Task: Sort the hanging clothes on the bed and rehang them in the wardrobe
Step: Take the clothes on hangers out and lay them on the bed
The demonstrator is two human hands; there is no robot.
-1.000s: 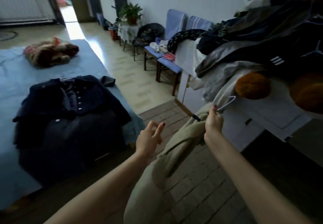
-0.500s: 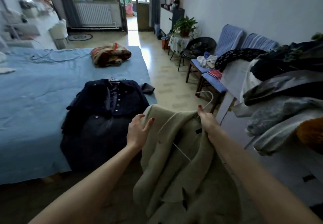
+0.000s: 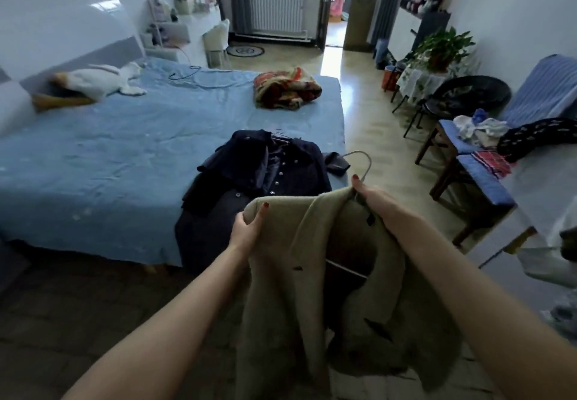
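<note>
A beige coat [image 3: 315, 275] hangs in front of me on a white hanger [image 3: 362, 162], whose hook sticks up above the collar. My right hand [image 3: 371, 196] grips the coat's collar together with the hanger's neck. My left hand [image 3: 248, 228] holds the coat's left shoulder, thumb over the fabric. Beyond the coat, a dark navy buttoned coat [image 3: 262, 178] on its own hanger lies spread over the near corner of the blue bed [image 3: 125, 162], part of it draping over the edge.
A crumpled red patterned blanket [image 3: 287, 90] and a white plush toy [image 3: 96, 79] lie farther back on the bed. Blue chairs [image 3: 480, 165] with clothes line the right wall, past a black chair and a potted plant [image 3: 443, 47]. Open tiled floor runs between bed and chairs.
My view has swung left from the heap of clothes to the bed. The beige coat has risen and spread out; my left hand, empty before, now holds its shoulder.
</note>
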